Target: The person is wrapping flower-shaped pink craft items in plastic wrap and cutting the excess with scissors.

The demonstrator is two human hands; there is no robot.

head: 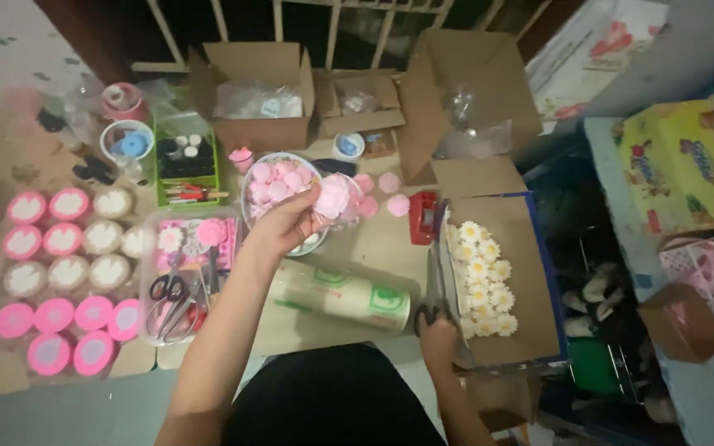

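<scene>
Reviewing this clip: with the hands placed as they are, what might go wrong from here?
The left hand holds a soft pink piece above the bowl of pink pieces; a tight pinch may deform it, or it may drop among the loose ones beside the bowl. The right hand grips what look like scissors against the box of white daisies; the blades may nick the flowers or the cardboard.

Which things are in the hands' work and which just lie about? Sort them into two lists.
In hand:
left hand holding pink flower piece
right hand gripping scissors
bowl of pink pieces
box of white daisies

Lying about:
plastic roll
red tape dispenser
yellow carton
spare scissors
</scene>
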